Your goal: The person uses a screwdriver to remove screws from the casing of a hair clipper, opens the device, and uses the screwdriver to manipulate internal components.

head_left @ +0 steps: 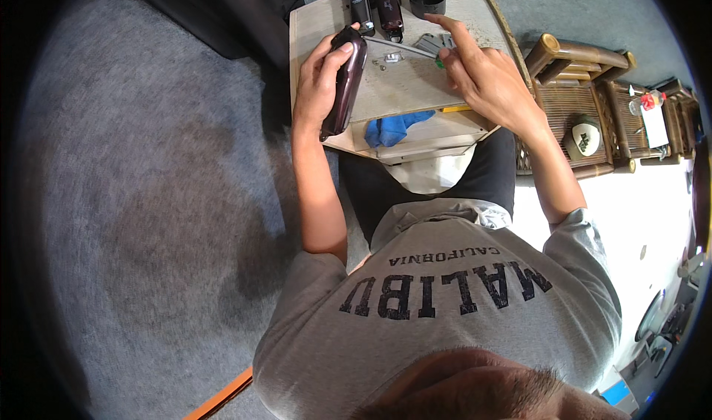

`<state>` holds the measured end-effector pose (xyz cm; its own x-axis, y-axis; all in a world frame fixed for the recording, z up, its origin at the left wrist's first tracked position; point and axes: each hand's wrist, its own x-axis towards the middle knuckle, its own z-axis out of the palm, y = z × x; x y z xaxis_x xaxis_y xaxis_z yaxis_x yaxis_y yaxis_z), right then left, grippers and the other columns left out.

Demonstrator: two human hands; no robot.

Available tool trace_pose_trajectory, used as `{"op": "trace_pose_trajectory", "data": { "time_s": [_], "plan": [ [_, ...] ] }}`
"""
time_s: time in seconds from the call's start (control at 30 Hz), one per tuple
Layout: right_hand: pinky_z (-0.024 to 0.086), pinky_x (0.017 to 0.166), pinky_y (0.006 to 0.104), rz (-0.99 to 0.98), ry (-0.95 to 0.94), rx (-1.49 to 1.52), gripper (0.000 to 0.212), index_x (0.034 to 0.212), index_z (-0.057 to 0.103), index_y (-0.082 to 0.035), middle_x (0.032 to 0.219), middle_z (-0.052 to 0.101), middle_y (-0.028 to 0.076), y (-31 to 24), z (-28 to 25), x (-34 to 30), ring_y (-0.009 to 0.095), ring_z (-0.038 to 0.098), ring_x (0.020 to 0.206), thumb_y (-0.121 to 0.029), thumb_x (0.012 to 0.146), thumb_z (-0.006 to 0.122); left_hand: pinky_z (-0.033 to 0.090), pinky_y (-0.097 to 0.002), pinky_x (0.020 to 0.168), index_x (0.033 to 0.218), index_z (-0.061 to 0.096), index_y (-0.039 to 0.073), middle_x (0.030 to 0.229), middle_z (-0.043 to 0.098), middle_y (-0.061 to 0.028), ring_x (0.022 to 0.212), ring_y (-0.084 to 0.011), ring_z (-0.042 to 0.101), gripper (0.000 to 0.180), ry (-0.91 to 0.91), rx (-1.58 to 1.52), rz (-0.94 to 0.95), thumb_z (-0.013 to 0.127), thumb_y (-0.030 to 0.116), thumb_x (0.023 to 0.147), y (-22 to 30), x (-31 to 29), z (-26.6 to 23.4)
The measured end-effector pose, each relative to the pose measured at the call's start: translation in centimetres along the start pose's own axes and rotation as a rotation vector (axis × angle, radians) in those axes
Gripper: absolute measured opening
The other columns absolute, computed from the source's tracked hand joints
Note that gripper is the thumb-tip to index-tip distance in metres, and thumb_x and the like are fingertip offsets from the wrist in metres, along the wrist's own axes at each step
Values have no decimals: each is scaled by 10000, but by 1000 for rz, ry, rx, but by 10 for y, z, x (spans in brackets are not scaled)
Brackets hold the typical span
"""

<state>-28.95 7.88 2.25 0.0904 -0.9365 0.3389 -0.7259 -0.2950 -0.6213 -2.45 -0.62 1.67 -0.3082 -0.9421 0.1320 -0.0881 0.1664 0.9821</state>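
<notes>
My left hand (319,79) is wrapped round a dark maroon hair clipper (345,93), which stands tilted at the table's left edge. A thin-shafted screwdriver (397,45) reaches from my right hand (489,79) to the clipper's upper end. My right thumb and lower fingers close on its handle, of which only a bit of green shows; the index finger sticks out. Whether the tip sits in a screw I cannot tell. Under the shaft lie a small shiny clipper part (393,58) and tiny screws (383,67). Grey metal pieces (430,43) lie beside my right fingers.
Two more clippers, one black (360,8) and one maroon (388,8), lie at the table's far side near a round black bowl (427,0). A blue cloth (397,128) and a yellow stick (455,109) rest on the near ledge. Bamboo seats (575,108) stand at right.
</notes>
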Motion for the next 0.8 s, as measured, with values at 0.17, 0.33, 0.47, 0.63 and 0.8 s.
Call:
{"op": "trace_pose_trajectory", "data": {
  "time_s": [0.17,0.33,0.47,0.63,0.8],
  "plan": [
    [574,697,507,-224,49,-94,560,1560,446,-224,830,756,147,9,16,16,395,753,836,-243,1047,667,475,-216,824,1323,744,38,1021,708,21,895,-57,591,388,78,89,-65,644,278,1034,-8,1,-16],
    [590,691,484,-364,138,-119,574,1542,484,-247,876,767,131,19,32,27,373,762,876,-275,1014,707,475,-220,806,1308,745,30,1010,703,23,886,-58,587,383,76,57,-128,653,286,1038,-5,0,-18],
    [590,672,472,-112,10,-227,586,1529,509,-226,884,755,124,16,33,29,360,761,876,-265,986,726,477,-223,803,1300,744,24,1006,707,18,883,-61,590,377,80,61,-61,668,286,1040,-19,7,-23],
    [570,686,454,-191,158,-214,600,1556,509,-241,892,731,102,28,39,26,339,740,805,-299,1002,730,485,-235,834,1290,740,13,1034,722,-6,917,-73,606,376,94,100,-51,666,288,1044,-18,9,-15],
    [566,701,444,-269,207,-125,608,1545,531,-230,900,725,95,28,38,24,308,728,804,-312,987,757,489,-251,869,1293,727,6,1056,733,-27,945,-93,620,389,85,188,-16,657,298,1045,-14,8,-13]
  ]
}}
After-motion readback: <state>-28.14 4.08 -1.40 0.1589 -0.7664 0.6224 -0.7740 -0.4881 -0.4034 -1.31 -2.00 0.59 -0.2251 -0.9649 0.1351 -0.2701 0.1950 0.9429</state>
